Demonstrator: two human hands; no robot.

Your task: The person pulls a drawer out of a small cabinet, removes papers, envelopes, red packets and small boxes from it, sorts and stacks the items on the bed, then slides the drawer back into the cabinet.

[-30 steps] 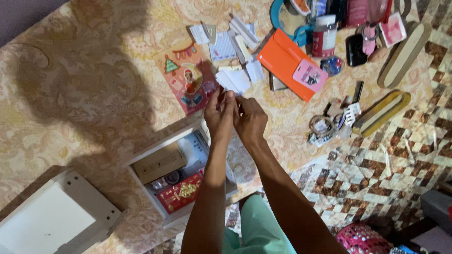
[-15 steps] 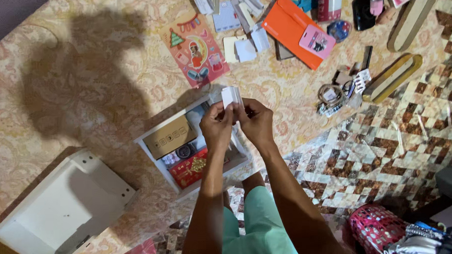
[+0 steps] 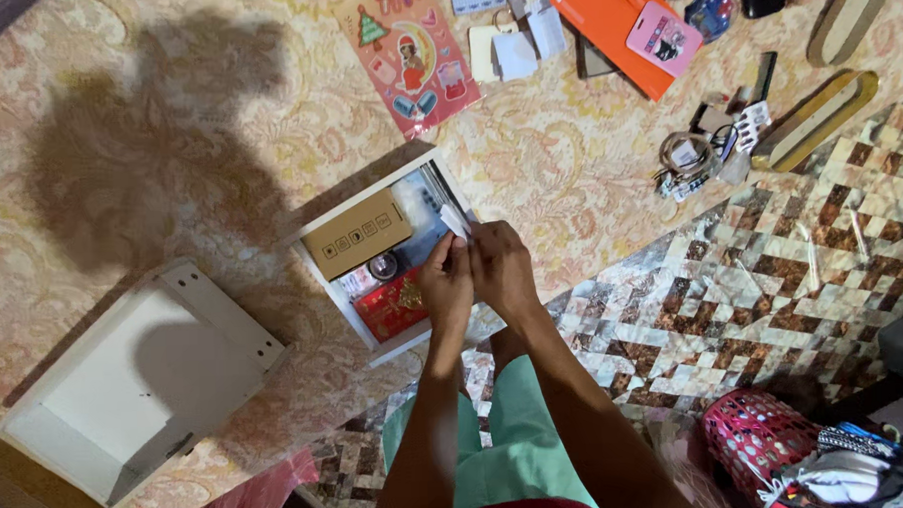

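Both hands meet over the white drawer [image 3: 316, 251]: left hand [image 3: 446, 282] and right hand [image 3: 500, 272] pinch a small white paper [image 3: 454, 221], which sticks out past the fingertips, above the drawer's right end.

Small white item [image 3: 454, 222] pinched between left hand [image 3: 447, 284] and right hand [image 3: 502, 272], mostly covered by fingers, kind unclear; hands hide right part of white drawer [image 3: 317, 279] contents; orange folder [image 3: 604, 23] cut by top edge; red basket [image 3: 758, 439] cut at bottom; tangled small items [image 3: 693, 160] upper right too small to tell
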